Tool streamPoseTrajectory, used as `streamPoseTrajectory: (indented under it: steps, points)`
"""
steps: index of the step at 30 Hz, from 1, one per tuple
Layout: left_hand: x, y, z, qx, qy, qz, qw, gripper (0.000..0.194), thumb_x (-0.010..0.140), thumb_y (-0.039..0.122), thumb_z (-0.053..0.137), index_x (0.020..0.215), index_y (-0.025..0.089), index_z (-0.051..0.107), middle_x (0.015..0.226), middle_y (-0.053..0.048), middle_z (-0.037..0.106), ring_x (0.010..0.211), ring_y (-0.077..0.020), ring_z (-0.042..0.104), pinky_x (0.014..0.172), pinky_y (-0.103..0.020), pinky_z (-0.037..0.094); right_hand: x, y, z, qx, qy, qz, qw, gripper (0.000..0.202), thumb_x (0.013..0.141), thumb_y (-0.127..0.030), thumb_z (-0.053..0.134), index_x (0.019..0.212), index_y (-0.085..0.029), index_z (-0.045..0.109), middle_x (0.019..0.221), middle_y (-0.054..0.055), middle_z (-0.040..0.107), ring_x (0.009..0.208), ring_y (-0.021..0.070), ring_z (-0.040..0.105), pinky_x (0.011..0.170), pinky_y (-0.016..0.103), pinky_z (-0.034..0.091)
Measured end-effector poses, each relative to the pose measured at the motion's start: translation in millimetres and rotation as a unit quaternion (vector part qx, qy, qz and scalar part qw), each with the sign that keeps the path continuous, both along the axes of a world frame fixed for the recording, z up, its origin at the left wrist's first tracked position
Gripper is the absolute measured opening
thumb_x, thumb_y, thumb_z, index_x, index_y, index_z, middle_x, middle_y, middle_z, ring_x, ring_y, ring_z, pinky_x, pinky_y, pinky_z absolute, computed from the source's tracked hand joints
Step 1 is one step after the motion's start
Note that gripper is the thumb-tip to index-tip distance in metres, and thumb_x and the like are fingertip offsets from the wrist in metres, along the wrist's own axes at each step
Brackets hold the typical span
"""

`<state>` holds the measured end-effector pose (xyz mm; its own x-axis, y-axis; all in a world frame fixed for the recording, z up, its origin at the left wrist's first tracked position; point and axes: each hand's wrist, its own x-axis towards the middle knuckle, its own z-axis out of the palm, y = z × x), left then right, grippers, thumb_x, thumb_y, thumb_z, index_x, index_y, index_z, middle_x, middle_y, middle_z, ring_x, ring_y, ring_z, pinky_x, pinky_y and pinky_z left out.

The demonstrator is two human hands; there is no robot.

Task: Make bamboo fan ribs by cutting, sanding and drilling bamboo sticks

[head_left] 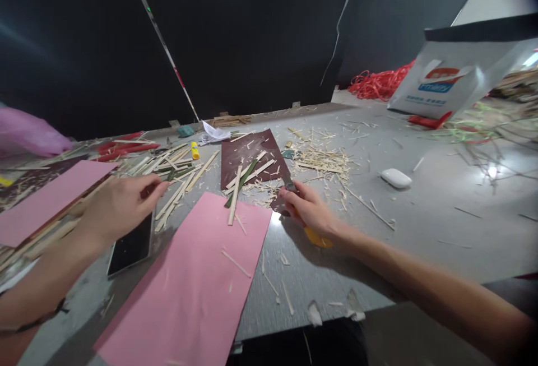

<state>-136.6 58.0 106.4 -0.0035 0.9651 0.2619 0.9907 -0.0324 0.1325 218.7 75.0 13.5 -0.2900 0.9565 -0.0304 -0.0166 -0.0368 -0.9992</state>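
Observation:
My right hand (pixel 309 206) is wrapped round a knife (pixel 317 237); its yellow handle shows below my palm, and a dark blade juts past my fingers over the corner of a dark brown sheet (pixel 235 156). My left hand (pixel 130 203) hovers over a pile of thin bamboo strips (pixel 179 186), thumb and fingers drawn together in a pinch. Whatever may be between those fingertips is too small to make out. Several pale strips (pixel 234 195) and a green strip (pixel 242 184) lie across the brown sheet and the top of a pink sheet (pixel 202 265).
A phone (pixel 132 248) lies under my left wrist. Shavings (pixel 323 161) are heaped right of the brown sheet. Farther right are a white rounded case (pixel 395 177), a white bag (pixel 458 80) and red strands (pixel 380 83). A yellow glue stick (pixel 194 150) stands behind the strips.

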Motion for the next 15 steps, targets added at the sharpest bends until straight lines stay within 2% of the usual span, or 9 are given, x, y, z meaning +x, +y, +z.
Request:
streamPoseTrajectory:
  steps: [2,5,7,9,12,15]
  points:
    - [-13.7,10.0,2.9,-0.044,0.033,-0.015,0.998,0.022,0.091,0.041,0.056,0.086,0.021,0.065,0.072,0.004,0.065,0.071,-0.0168,0.056,0.069,-0.021,0.032,-0.8,-1.7,-1.9,0.013,-0.009,0.018,1.0,0.025,0.098,-0.039,0.057,0.084,-0.023,0.045,0.061,-0.006,0.046,0.048,0.0092,0.038,0.044,0.027,0.027]
    - [-26.9,26.7,-5.8,-0.104,0.064,-0.034,0.992,0.025,0.093,0.043,0.058,0.089,0.019,0.065,0.078,0.002,0.068,0.076,-0.0164,0.059,0.073,-0.021,0.038,-0.6,-3.7,-3.3,0.031,-0.022,0.031,0.999,0.025,0.099,-0.038,0.056,0.084,-0.023,0.045,0.061,-0.006,0.046,0.048,0.0092,0.037,0.045,0.027,0.027]
    - [-32.3,38.5,-14.0,-0.128,0.083,-0.04,0.988,0.027,0.095,0.043,0.061,0.094,0.017,0.066,0.088,-0.001,0.069,0.084,-0.018,0.061,0.08,-0.026,0.044,0.1,-5.0,-3.5,0.039,-0.029,0.033,0.998,0.025,0.099,-0.037,0.057,0.084,-0.023,0.045,0.062,-0.006,0.046,0.049,0.0091,0.037,0.046,0.027,0.027]
    - [-36.5,50.3,-19.2,-0.14,0.101,-0.035,0.984,0.028,0.097,0.042,0.064,0.101,0.015,0.067,0.101,-0.005,0.069,0.095,-0.021,0.064,0.089,-0.036,0.05,0.5,-6.2,-3.7,0.043,-0.032,0.033,0.998,0.023,0.099,-0.037,0.058,0.086,-0.022,0.046,0.065,-0.006,0.047,0.051,0.009,0.039,0.048,0.026,0.028]
    - [-41.6,67.1,-19.1,-0.152,0.115,-0.013,0.982,0.031,0.099,0.041,0.065,0.114,0.014,0.066,0.117,-0.008,0.066,0.106,-0.0249,0.065,0.093,-0.046,0.055,0.5,-7.2,-4.8,0.042,-0.029,0.037,0.998,0.021,0.1,-0.038,0.059,0.09,-0.022,0.049,0.068,-0.005,0.048,0.055,0.0094,0.04,0.049,0.026,0.029]
    - [-44.8,80.8,-15.8,-0.18,0.109,-0.001,0.978,0.032,0.099,0.04,0.066,0.117,0.014,0.066,0.116,-0.007,0.067,0.104,-0.0252,0.067,0.09,-0.044,0.058,0.4,-7.2,-6.2,0.031,-0.028,0.048,0.998,0.02,0.101,-0.039,0.057,0.091,-0.023,0.05,0.067,-0.005,0.047,0.052,0.0092,0.039,0.047,0.025,0.029]
